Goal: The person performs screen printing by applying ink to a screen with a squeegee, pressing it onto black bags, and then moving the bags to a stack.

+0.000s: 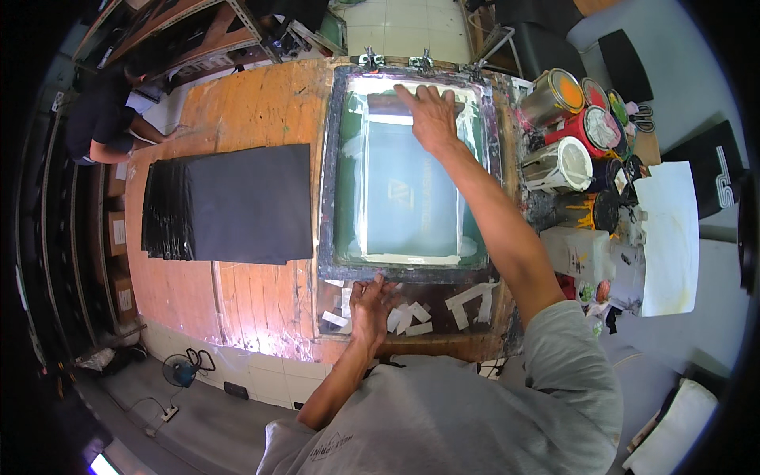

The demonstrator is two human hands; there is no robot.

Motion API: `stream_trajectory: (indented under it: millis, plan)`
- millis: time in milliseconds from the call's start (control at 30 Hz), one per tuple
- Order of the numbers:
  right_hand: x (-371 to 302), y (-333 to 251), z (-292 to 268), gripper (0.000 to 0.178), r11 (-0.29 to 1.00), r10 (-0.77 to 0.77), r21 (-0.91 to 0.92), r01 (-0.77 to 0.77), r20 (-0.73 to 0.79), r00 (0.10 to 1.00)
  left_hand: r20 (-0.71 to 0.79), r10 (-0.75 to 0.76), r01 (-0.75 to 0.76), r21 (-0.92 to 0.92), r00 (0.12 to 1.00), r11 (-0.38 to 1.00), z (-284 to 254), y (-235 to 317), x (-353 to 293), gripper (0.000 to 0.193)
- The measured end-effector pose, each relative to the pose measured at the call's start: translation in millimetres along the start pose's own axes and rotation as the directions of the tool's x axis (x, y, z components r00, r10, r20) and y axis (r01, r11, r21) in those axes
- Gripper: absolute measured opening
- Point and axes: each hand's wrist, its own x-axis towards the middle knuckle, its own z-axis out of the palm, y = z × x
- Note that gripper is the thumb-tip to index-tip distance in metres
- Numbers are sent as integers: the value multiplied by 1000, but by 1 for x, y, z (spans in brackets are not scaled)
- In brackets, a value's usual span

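A screen printing frame [327, 229] lies on the wooden table in front of me, its dark rim around a pale blue mesh [396, 158] bordered with green and whitish tape. At the far end of the mesh, my right hand [434, 119] is closed over a squeegee [382, 104], a dark brownish bar lying crosswise; the hand covers part of it. My left hand [370, 305] pinches the near edge of the frame from below, some fingers hidden beneath it. Left of the frame lies a fanned stack of black sheets [245, 202].
Metal hinge clamps [421, 60] hold the frame's far edge. Paint cans [566, 162] and a white plastic container [578, 252] crowd the right side. Tape scraps [410, 317] lie below the frame. Another person [99, 115] crouches at the far left by shelves. A fan [180, 370] stands on the floor.
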Motion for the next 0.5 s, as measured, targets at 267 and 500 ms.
stream_trajectory:
  millis: [267, 500]
  plan:
    - [-163, -97, -117, 73, 992, -24, 124, 19, 42, 999, 100, 74, -71, -36, 992, 997, 7, 18, -14, 26]
    - [-193, -135, -198, 56, 989, -23, 143, 29, -45, 999, 188, 144, -137, -51, 971, 989, 45, 59, -44, 26]
